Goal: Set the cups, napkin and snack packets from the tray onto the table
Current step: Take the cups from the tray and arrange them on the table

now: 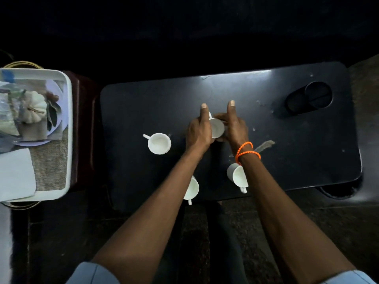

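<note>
A white cup (216,127) stands at the middle of the black table (307,144), held between both hands. My left hand (200,130) grips its left side and my right hand (233,126) its right, each with one finger pointing away. Three more white cups stand on the table: one (159,143) to the left, one (191,188) near the front edge partly under my left forearm, one (238,175) under my right wrist. The white tray (68,119) at the far left holds a folded white napkin (16,175) and blurred snack packets (8,111).
The tray carries a woven mat (51,167) and a picture of a white pumpkin on a plate (34,107). A round cup-holder recess (309,98) sits in the table's far right corner. Pale scuffs mark the tabletop at right. Dark floor surrounds the table.
</note>
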Action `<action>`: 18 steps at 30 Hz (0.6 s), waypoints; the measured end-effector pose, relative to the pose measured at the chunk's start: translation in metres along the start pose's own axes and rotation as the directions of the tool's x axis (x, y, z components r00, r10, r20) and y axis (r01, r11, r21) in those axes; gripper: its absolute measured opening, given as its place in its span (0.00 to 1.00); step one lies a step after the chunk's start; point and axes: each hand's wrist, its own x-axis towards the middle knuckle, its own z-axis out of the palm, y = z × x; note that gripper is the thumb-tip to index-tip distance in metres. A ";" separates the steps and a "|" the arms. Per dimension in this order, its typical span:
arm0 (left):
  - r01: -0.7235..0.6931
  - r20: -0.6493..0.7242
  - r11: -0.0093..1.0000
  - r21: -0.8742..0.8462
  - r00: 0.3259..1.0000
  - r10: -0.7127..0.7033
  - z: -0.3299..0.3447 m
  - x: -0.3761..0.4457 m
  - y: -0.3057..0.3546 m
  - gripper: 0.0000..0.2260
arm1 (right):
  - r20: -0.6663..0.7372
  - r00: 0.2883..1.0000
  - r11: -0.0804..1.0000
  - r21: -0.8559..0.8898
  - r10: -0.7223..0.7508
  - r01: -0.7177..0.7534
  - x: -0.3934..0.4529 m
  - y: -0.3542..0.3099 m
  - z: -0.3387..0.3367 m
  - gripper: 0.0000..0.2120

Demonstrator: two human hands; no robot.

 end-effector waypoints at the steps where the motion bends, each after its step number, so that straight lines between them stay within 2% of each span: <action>1: -0.008 0.006 1.000 -0.009 1.000 0.008 0.006 -0.003 0.000 0.38 | -0.002 1.000 1.000 -0.011 0.006 -0.006 0.001 0.001 -0.007 0.35; 5: -0.036 0.014 0.999 -0.009 0.999 0.036 0.026 -0.010 0.000 0.34 | -0.034 0.999 0.998 -0.056 -0.009 0.007 0.003 0.009 -0.027 0.35; 10: -0.029 0.007 1.000 -0.006 1.000 0.029 0.045 -0.010 0.001 0.44 | -0.083 0.996 0.996 -0.085 -0.021 0.014 0.008 0.014 -0.042 0.35; 18: -0.035 0.040 0.997 0.065 0.999 0.033 0.053 -0.008 0.002 0.43 | -0.063 0.998 0.997 -0.071 -0.015 0.011 0.017 0.018 -0.054 0.37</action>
